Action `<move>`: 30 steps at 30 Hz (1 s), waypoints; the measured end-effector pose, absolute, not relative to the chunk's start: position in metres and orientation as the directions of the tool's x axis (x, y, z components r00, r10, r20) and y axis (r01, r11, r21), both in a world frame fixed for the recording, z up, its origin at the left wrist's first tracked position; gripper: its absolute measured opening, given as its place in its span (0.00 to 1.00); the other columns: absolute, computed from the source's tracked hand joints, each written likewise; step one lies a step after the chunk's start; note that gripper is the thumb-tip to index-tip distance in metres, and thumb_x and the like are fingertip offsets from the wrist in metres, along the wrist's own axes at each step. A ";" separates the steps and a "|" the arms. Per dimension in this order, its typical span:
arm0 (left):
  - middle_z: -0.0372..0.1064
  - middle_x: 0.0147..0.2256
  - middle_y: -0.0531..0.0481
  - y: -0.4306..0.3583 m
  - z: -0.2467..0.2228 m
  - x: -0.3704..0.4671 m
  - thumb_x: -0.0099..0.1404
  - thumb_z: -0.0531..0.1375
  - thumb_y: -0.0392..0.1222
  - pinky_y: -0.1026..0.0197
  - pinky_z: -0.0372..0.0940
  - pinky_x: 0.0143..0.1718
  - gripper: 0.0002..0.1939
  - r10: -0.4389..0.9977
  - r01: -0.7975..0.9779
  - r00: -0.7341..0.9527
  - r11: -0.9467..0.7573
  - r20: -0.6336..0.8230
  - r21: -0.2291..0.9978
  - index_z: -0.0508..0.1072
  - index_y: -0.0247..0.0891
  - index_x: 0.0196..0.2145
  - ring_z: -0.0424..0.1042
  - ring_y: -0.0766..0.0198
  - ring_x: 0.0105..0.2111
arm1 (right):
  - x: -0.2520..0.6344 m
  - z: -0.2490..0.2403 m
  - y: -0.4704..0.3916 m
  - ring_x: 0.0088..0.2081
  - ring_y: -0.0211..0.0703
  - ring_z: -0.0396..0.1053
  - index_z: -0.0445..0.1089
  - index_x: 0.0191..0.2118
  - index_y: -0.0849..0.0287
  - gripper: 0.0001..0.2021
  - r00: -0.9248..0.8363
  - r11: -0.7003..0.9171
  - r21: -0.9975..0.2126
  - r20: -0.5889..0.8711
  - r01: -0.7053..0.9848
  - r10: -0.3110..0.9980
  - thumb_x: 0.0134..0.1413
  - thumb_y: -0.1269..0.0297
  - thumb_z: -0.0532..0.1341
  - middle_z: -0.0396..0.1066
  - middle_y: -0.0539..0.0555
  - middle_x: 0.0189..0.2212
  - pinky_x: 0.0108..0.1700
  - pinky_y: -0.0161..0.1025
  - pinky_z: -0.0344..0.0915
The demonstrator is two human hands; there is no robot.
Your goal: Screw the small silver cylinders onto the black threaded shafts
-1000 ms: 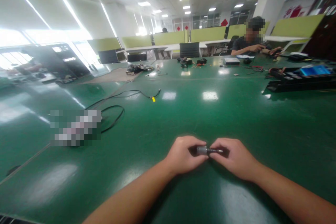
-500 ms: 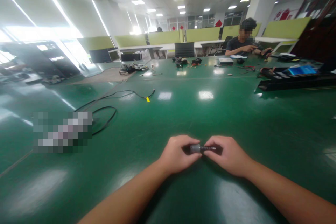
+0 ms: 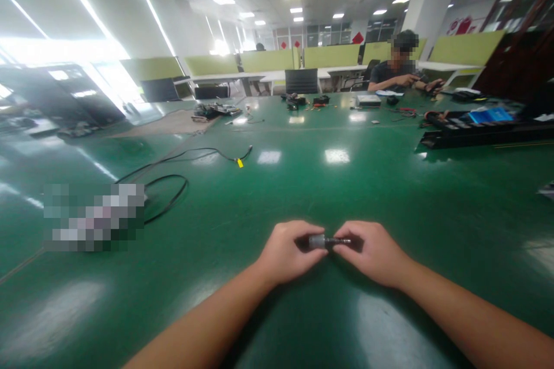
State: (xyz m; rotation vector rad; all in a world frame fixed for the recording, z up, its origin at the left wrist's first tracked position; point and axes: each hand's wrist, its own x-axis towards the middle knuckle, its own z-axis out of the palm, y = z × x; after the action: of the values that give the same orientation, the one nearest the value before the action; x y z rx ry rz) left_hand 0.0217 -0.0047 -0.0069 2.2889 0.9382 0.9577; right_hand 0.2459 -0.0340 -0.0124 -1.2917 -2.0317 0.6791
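Above a green table (image 3: 285,196), the left hand (image 3: 288,253) grips a small grey cylinder (image 3: 317,241) whose thin rod (image 3: 341,240) lies between the right hand's (image 3: 374,253) thumb and finger, while a black cable (image 3: 184,184) with a yellow tag (image 3: 240,162) lies farther left and a person (image 3: 383,76) sits across the table.

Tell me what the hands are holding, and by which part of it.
A small metallic-looking piece: the left grip holds its thick grey cylinder; the right grip appears to pinch its thin shaft near the cylinder.
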 end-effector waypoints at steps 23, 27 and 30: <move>0.78 0.35 0.48 -0.004 -0.005 0.021 0.55 0.69 0.41 0.62 0.68 0.35 0.13 0.769 0.424 0.498 -0.620 0.401 0.660 0.79 0.39 0.40 0.76 0.62 0.32 | 0.247 -0.011 -0.034 0.30 0.41 0.69 0.75 0.33 0.57 0.01 -0.294 0.365 -0.703 0.226 0.611 0.929 0.53 0.68 0.65 0.74 0.49 0.28 0.33 0.36 0.60; 0.78 0.34 0.49 -0.004 -0.005 0.020 0.55 0.69 0.41 0.62 0.68 0.35 0.13 0.770 0.421 0.501 -0.616 0.395 0.667 0.79 0.39 0.40 0.76 0.63 0.32 | 0.247 -0.011 -0.034 0.29 0.40 0.68 0.75 0.32 0.57 0.01 -0.291 0.364 -0.702 0.229 0.612 0.929 0.53 0.68 0.65 0.73 0.49 0.27 0.33 0.36 0.60; 0.78 0.34 0.49 -0.004 -0.004 0.020 0.55 0.69 0.41 0.62 0.68 0.35 0.13 0.771 0.423 0.498 -0.615 0.396 0.666 0.79 0.39 0.40 0.76 0.63 0.32 | 0.248 -0.012 -0.034 0.29 0.40 0.68 0.75 0.32 0.56 0.01 -0.291 0.365 -0.702 0.230 0.612 0.929 0.53 0.67 0.65 0.73 0.49 0.27 0.33 0.36 0.60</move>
State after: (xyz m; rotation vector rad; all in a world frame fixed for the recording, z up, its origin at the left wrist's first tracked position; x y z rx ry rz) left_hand 0.0202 -0.0041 -0.0041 2.2553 0.9810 0.9467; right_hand 0.2481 -0.0340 -0.0120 -1.3288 -2.0096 0.6604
